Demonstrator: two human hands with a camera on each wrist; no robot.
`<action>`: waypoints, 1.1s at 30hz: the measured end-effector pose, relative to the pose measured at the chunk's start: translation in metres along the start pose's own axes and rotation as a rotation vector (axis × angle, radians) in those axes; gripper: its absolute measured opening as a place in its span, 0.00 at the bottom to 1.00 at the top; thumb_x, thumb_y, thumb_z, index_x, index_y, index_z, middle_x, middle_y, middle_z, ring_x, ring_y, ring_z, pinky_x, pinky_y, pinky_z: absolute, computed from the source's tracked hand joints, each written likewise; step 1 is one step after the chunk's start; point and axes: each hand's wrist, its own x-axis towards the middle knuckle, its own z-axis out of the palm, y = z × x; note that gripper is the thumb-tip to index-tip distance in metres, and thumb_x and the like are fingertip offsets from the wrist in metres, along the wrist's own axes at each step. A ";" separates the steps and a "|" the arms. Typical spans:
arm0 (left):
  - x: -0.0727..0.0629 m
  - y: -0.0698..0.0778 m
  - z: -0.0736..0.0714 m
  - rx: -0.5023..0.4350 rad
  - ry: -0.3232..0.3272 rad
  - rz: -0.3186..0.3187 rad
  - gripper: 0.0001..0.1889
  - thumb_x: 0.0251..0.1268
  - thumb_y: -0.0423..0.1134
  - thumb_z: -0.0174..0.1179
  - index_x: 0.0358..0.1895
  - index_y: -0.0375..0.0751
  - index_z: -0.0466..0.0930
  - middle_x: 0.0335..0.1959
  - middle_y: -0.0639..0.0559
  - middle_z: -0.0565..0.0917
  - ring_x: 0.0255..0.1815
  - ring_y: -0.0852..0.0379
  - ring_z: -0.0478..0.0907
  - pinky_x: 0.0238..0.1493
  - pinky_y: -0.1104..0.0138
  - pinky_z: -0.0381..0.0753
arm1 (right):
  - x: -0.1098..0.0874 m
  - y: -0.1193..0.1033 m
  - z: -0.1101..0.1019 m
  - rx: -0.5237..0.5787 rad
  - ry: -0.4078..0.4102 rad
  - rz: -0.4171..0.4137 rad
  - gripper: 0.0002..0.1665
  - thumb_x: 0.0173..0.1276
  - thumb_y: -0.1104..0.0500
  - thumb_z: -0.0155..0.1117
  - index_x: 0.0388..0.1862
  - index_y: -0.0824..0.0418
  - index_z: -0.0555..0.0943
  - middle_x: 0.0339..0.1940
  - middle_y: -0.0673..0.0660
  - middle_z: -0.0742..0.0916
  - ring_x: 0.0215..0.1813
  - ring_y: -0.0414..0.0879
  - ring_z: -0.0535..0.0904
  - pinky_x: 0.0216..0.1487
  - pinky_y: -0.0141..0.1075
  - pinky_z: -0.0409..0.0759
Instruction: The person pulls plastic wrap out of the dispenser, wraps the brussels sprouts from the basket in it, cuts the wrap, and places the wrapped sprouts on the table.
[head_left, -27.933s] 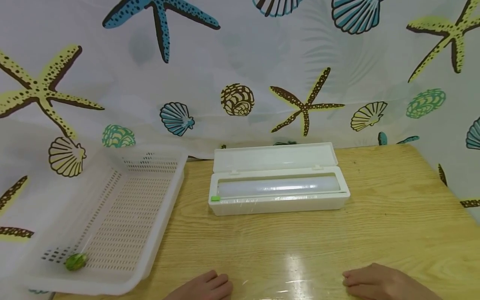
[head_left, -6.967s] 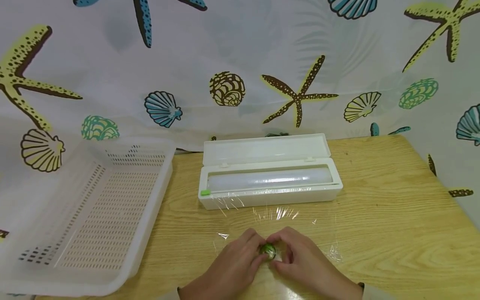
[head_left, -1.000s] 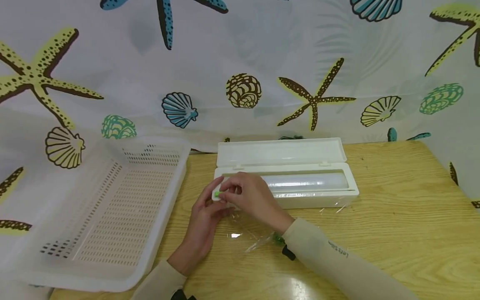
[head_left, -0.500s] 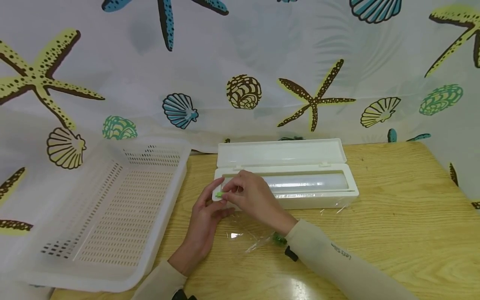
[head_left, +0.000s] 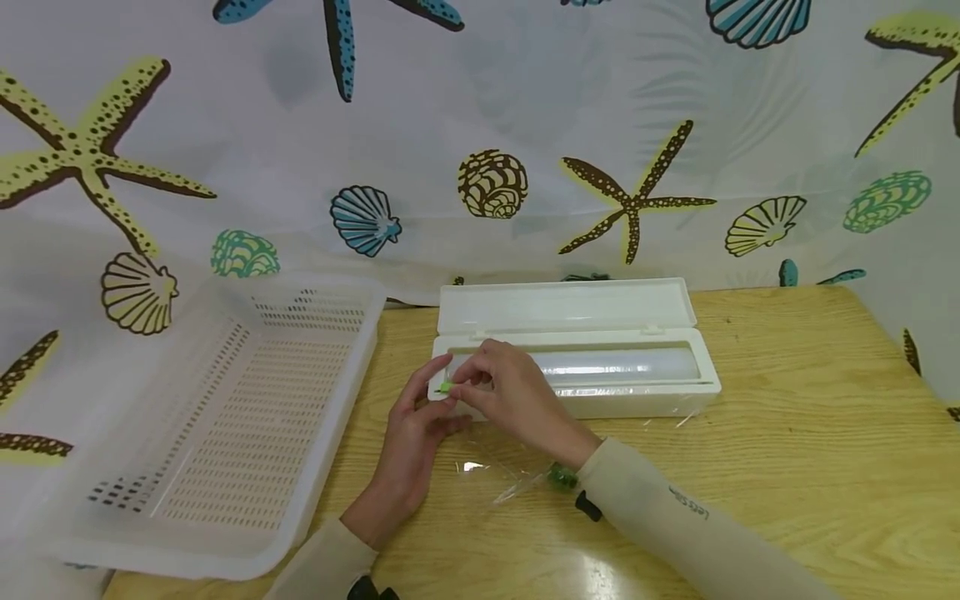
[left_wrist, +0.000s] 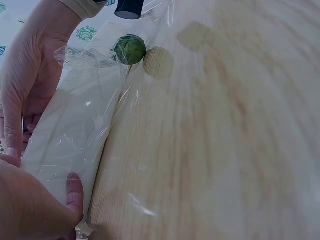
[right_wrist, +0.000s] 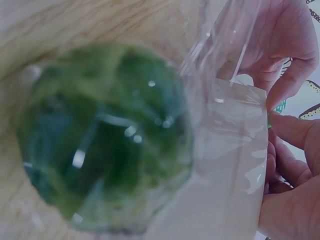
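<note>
A white cling film dispenser box [head_left: 622, 404] stands with its lid raised, film drawn over its front. My left hand [head_left: 408, 442] grips the box's left end, its thumb [left_wrist: 75, 195] against the front face in the left wrist view. Over that same end, my right hand [head_left: 510, 396] pinches the small green slide cutter [head_left: 446, 387] between thumb and forefinger. A small round green vegetable [head_left: 561, 477] lies in the clear film [head_left: 517, 483] in front of the box, beside the right wrist. The right wrist view shows this vegetable [right_wrist: 105, 140] up close, covered by shiny film.
A white perforated plastic basket [head_left: 232, 433] stands on the left side of the wooden table [head_left: 810, 450]. Behind the box hangs a white curtain [head_left: 525, 92] printed with shells and starfish. The film roll [head_left: 615, 364] lies inside the box.
Since 7 seconds ago, both hands have moved from the vegetable to the box's left end. Over the last second, the right hand has slid the green cutter slightly to the right.
</note>
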 end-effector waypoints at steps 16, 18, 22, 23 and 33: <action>0.001 -0.001 -0.001 0.011 -0.003 0.008 0.29 0.82 0.28 0.53 0.82 0.41 0.69 0.84 0.50 0.58 0.54 0.52 0.82 0.58 0.59 0.86 | -0.003 0.003 -0.005 0.036 -0.003 -0.009 0.04 0.73 0.63 0.79 0.41 0.62 0.91 0.37 0.49 0.82 0.38 0.43 0.78 0.40 0.34 0.80; 0.001 0.000 -0.001 0.012 -0.002 0.010 0.29 0.81 0.28 0.53 0.82 0.41 0.69 0.83 0.51 0.58 0.54 0.52 0.81 0.58 0.58 0.86 | -0.002 0.004 -0.005 0.031 -0.004 -0.016 0.04 0.73 0.63 0.78 0.41 0.62 0.91 0.36 0.49 0.82 0.38 0.43 0.77 0.40 0.34 0.79; 0.000 0.000 0.000 0.000 0.003 0.005 0.29 0.81 0.27 0.53 0.82 0.41 0.70 0.79 0.49 0.62 0.55 0.51 0.80 0.58 0.58 0.86 | -0.003 0.005 -0.004 0.016 0.008 -0.028 0.04 0.73 0.63 0.79 0.41 0.63 0.91 0.37 0.50 0.81 0.36 0.42 0.75 0.39 0.33 0.78; 0.000 0.001 0.000 -0.005 0.004 0.002 0.29 0.80 0.27 0.53 0.82 0.40 0.70 0.77 0.48 0.63 0.56 0.51 0.80 0.58 0.58 0.86 | -0.003 0.006 -0.004 0.017 0.013 -0.031 0.04 0.72 0.63 0.79 0.41 0.63 0.91 0.38 0.51 0.80 0.36 0.42 0.75 0.38 0.33 0.78; 0.001 0.001 -0.001 -0.020 0.015 -0.023 0.29 0.81 0.27 0.54 0.82 0.42 0.70 0.73 0.44 0.68 0.58 0.50 0.79 0.56 0.60 0.85 | -0.008 0.006 -0.007 0.041 0.026 -0.007 0.03 0.72 0.65 0.79 0.40 0.63 0.90 0.48 0.55 0.77 0.42 0.45 0.81 0.44 0.34 0.85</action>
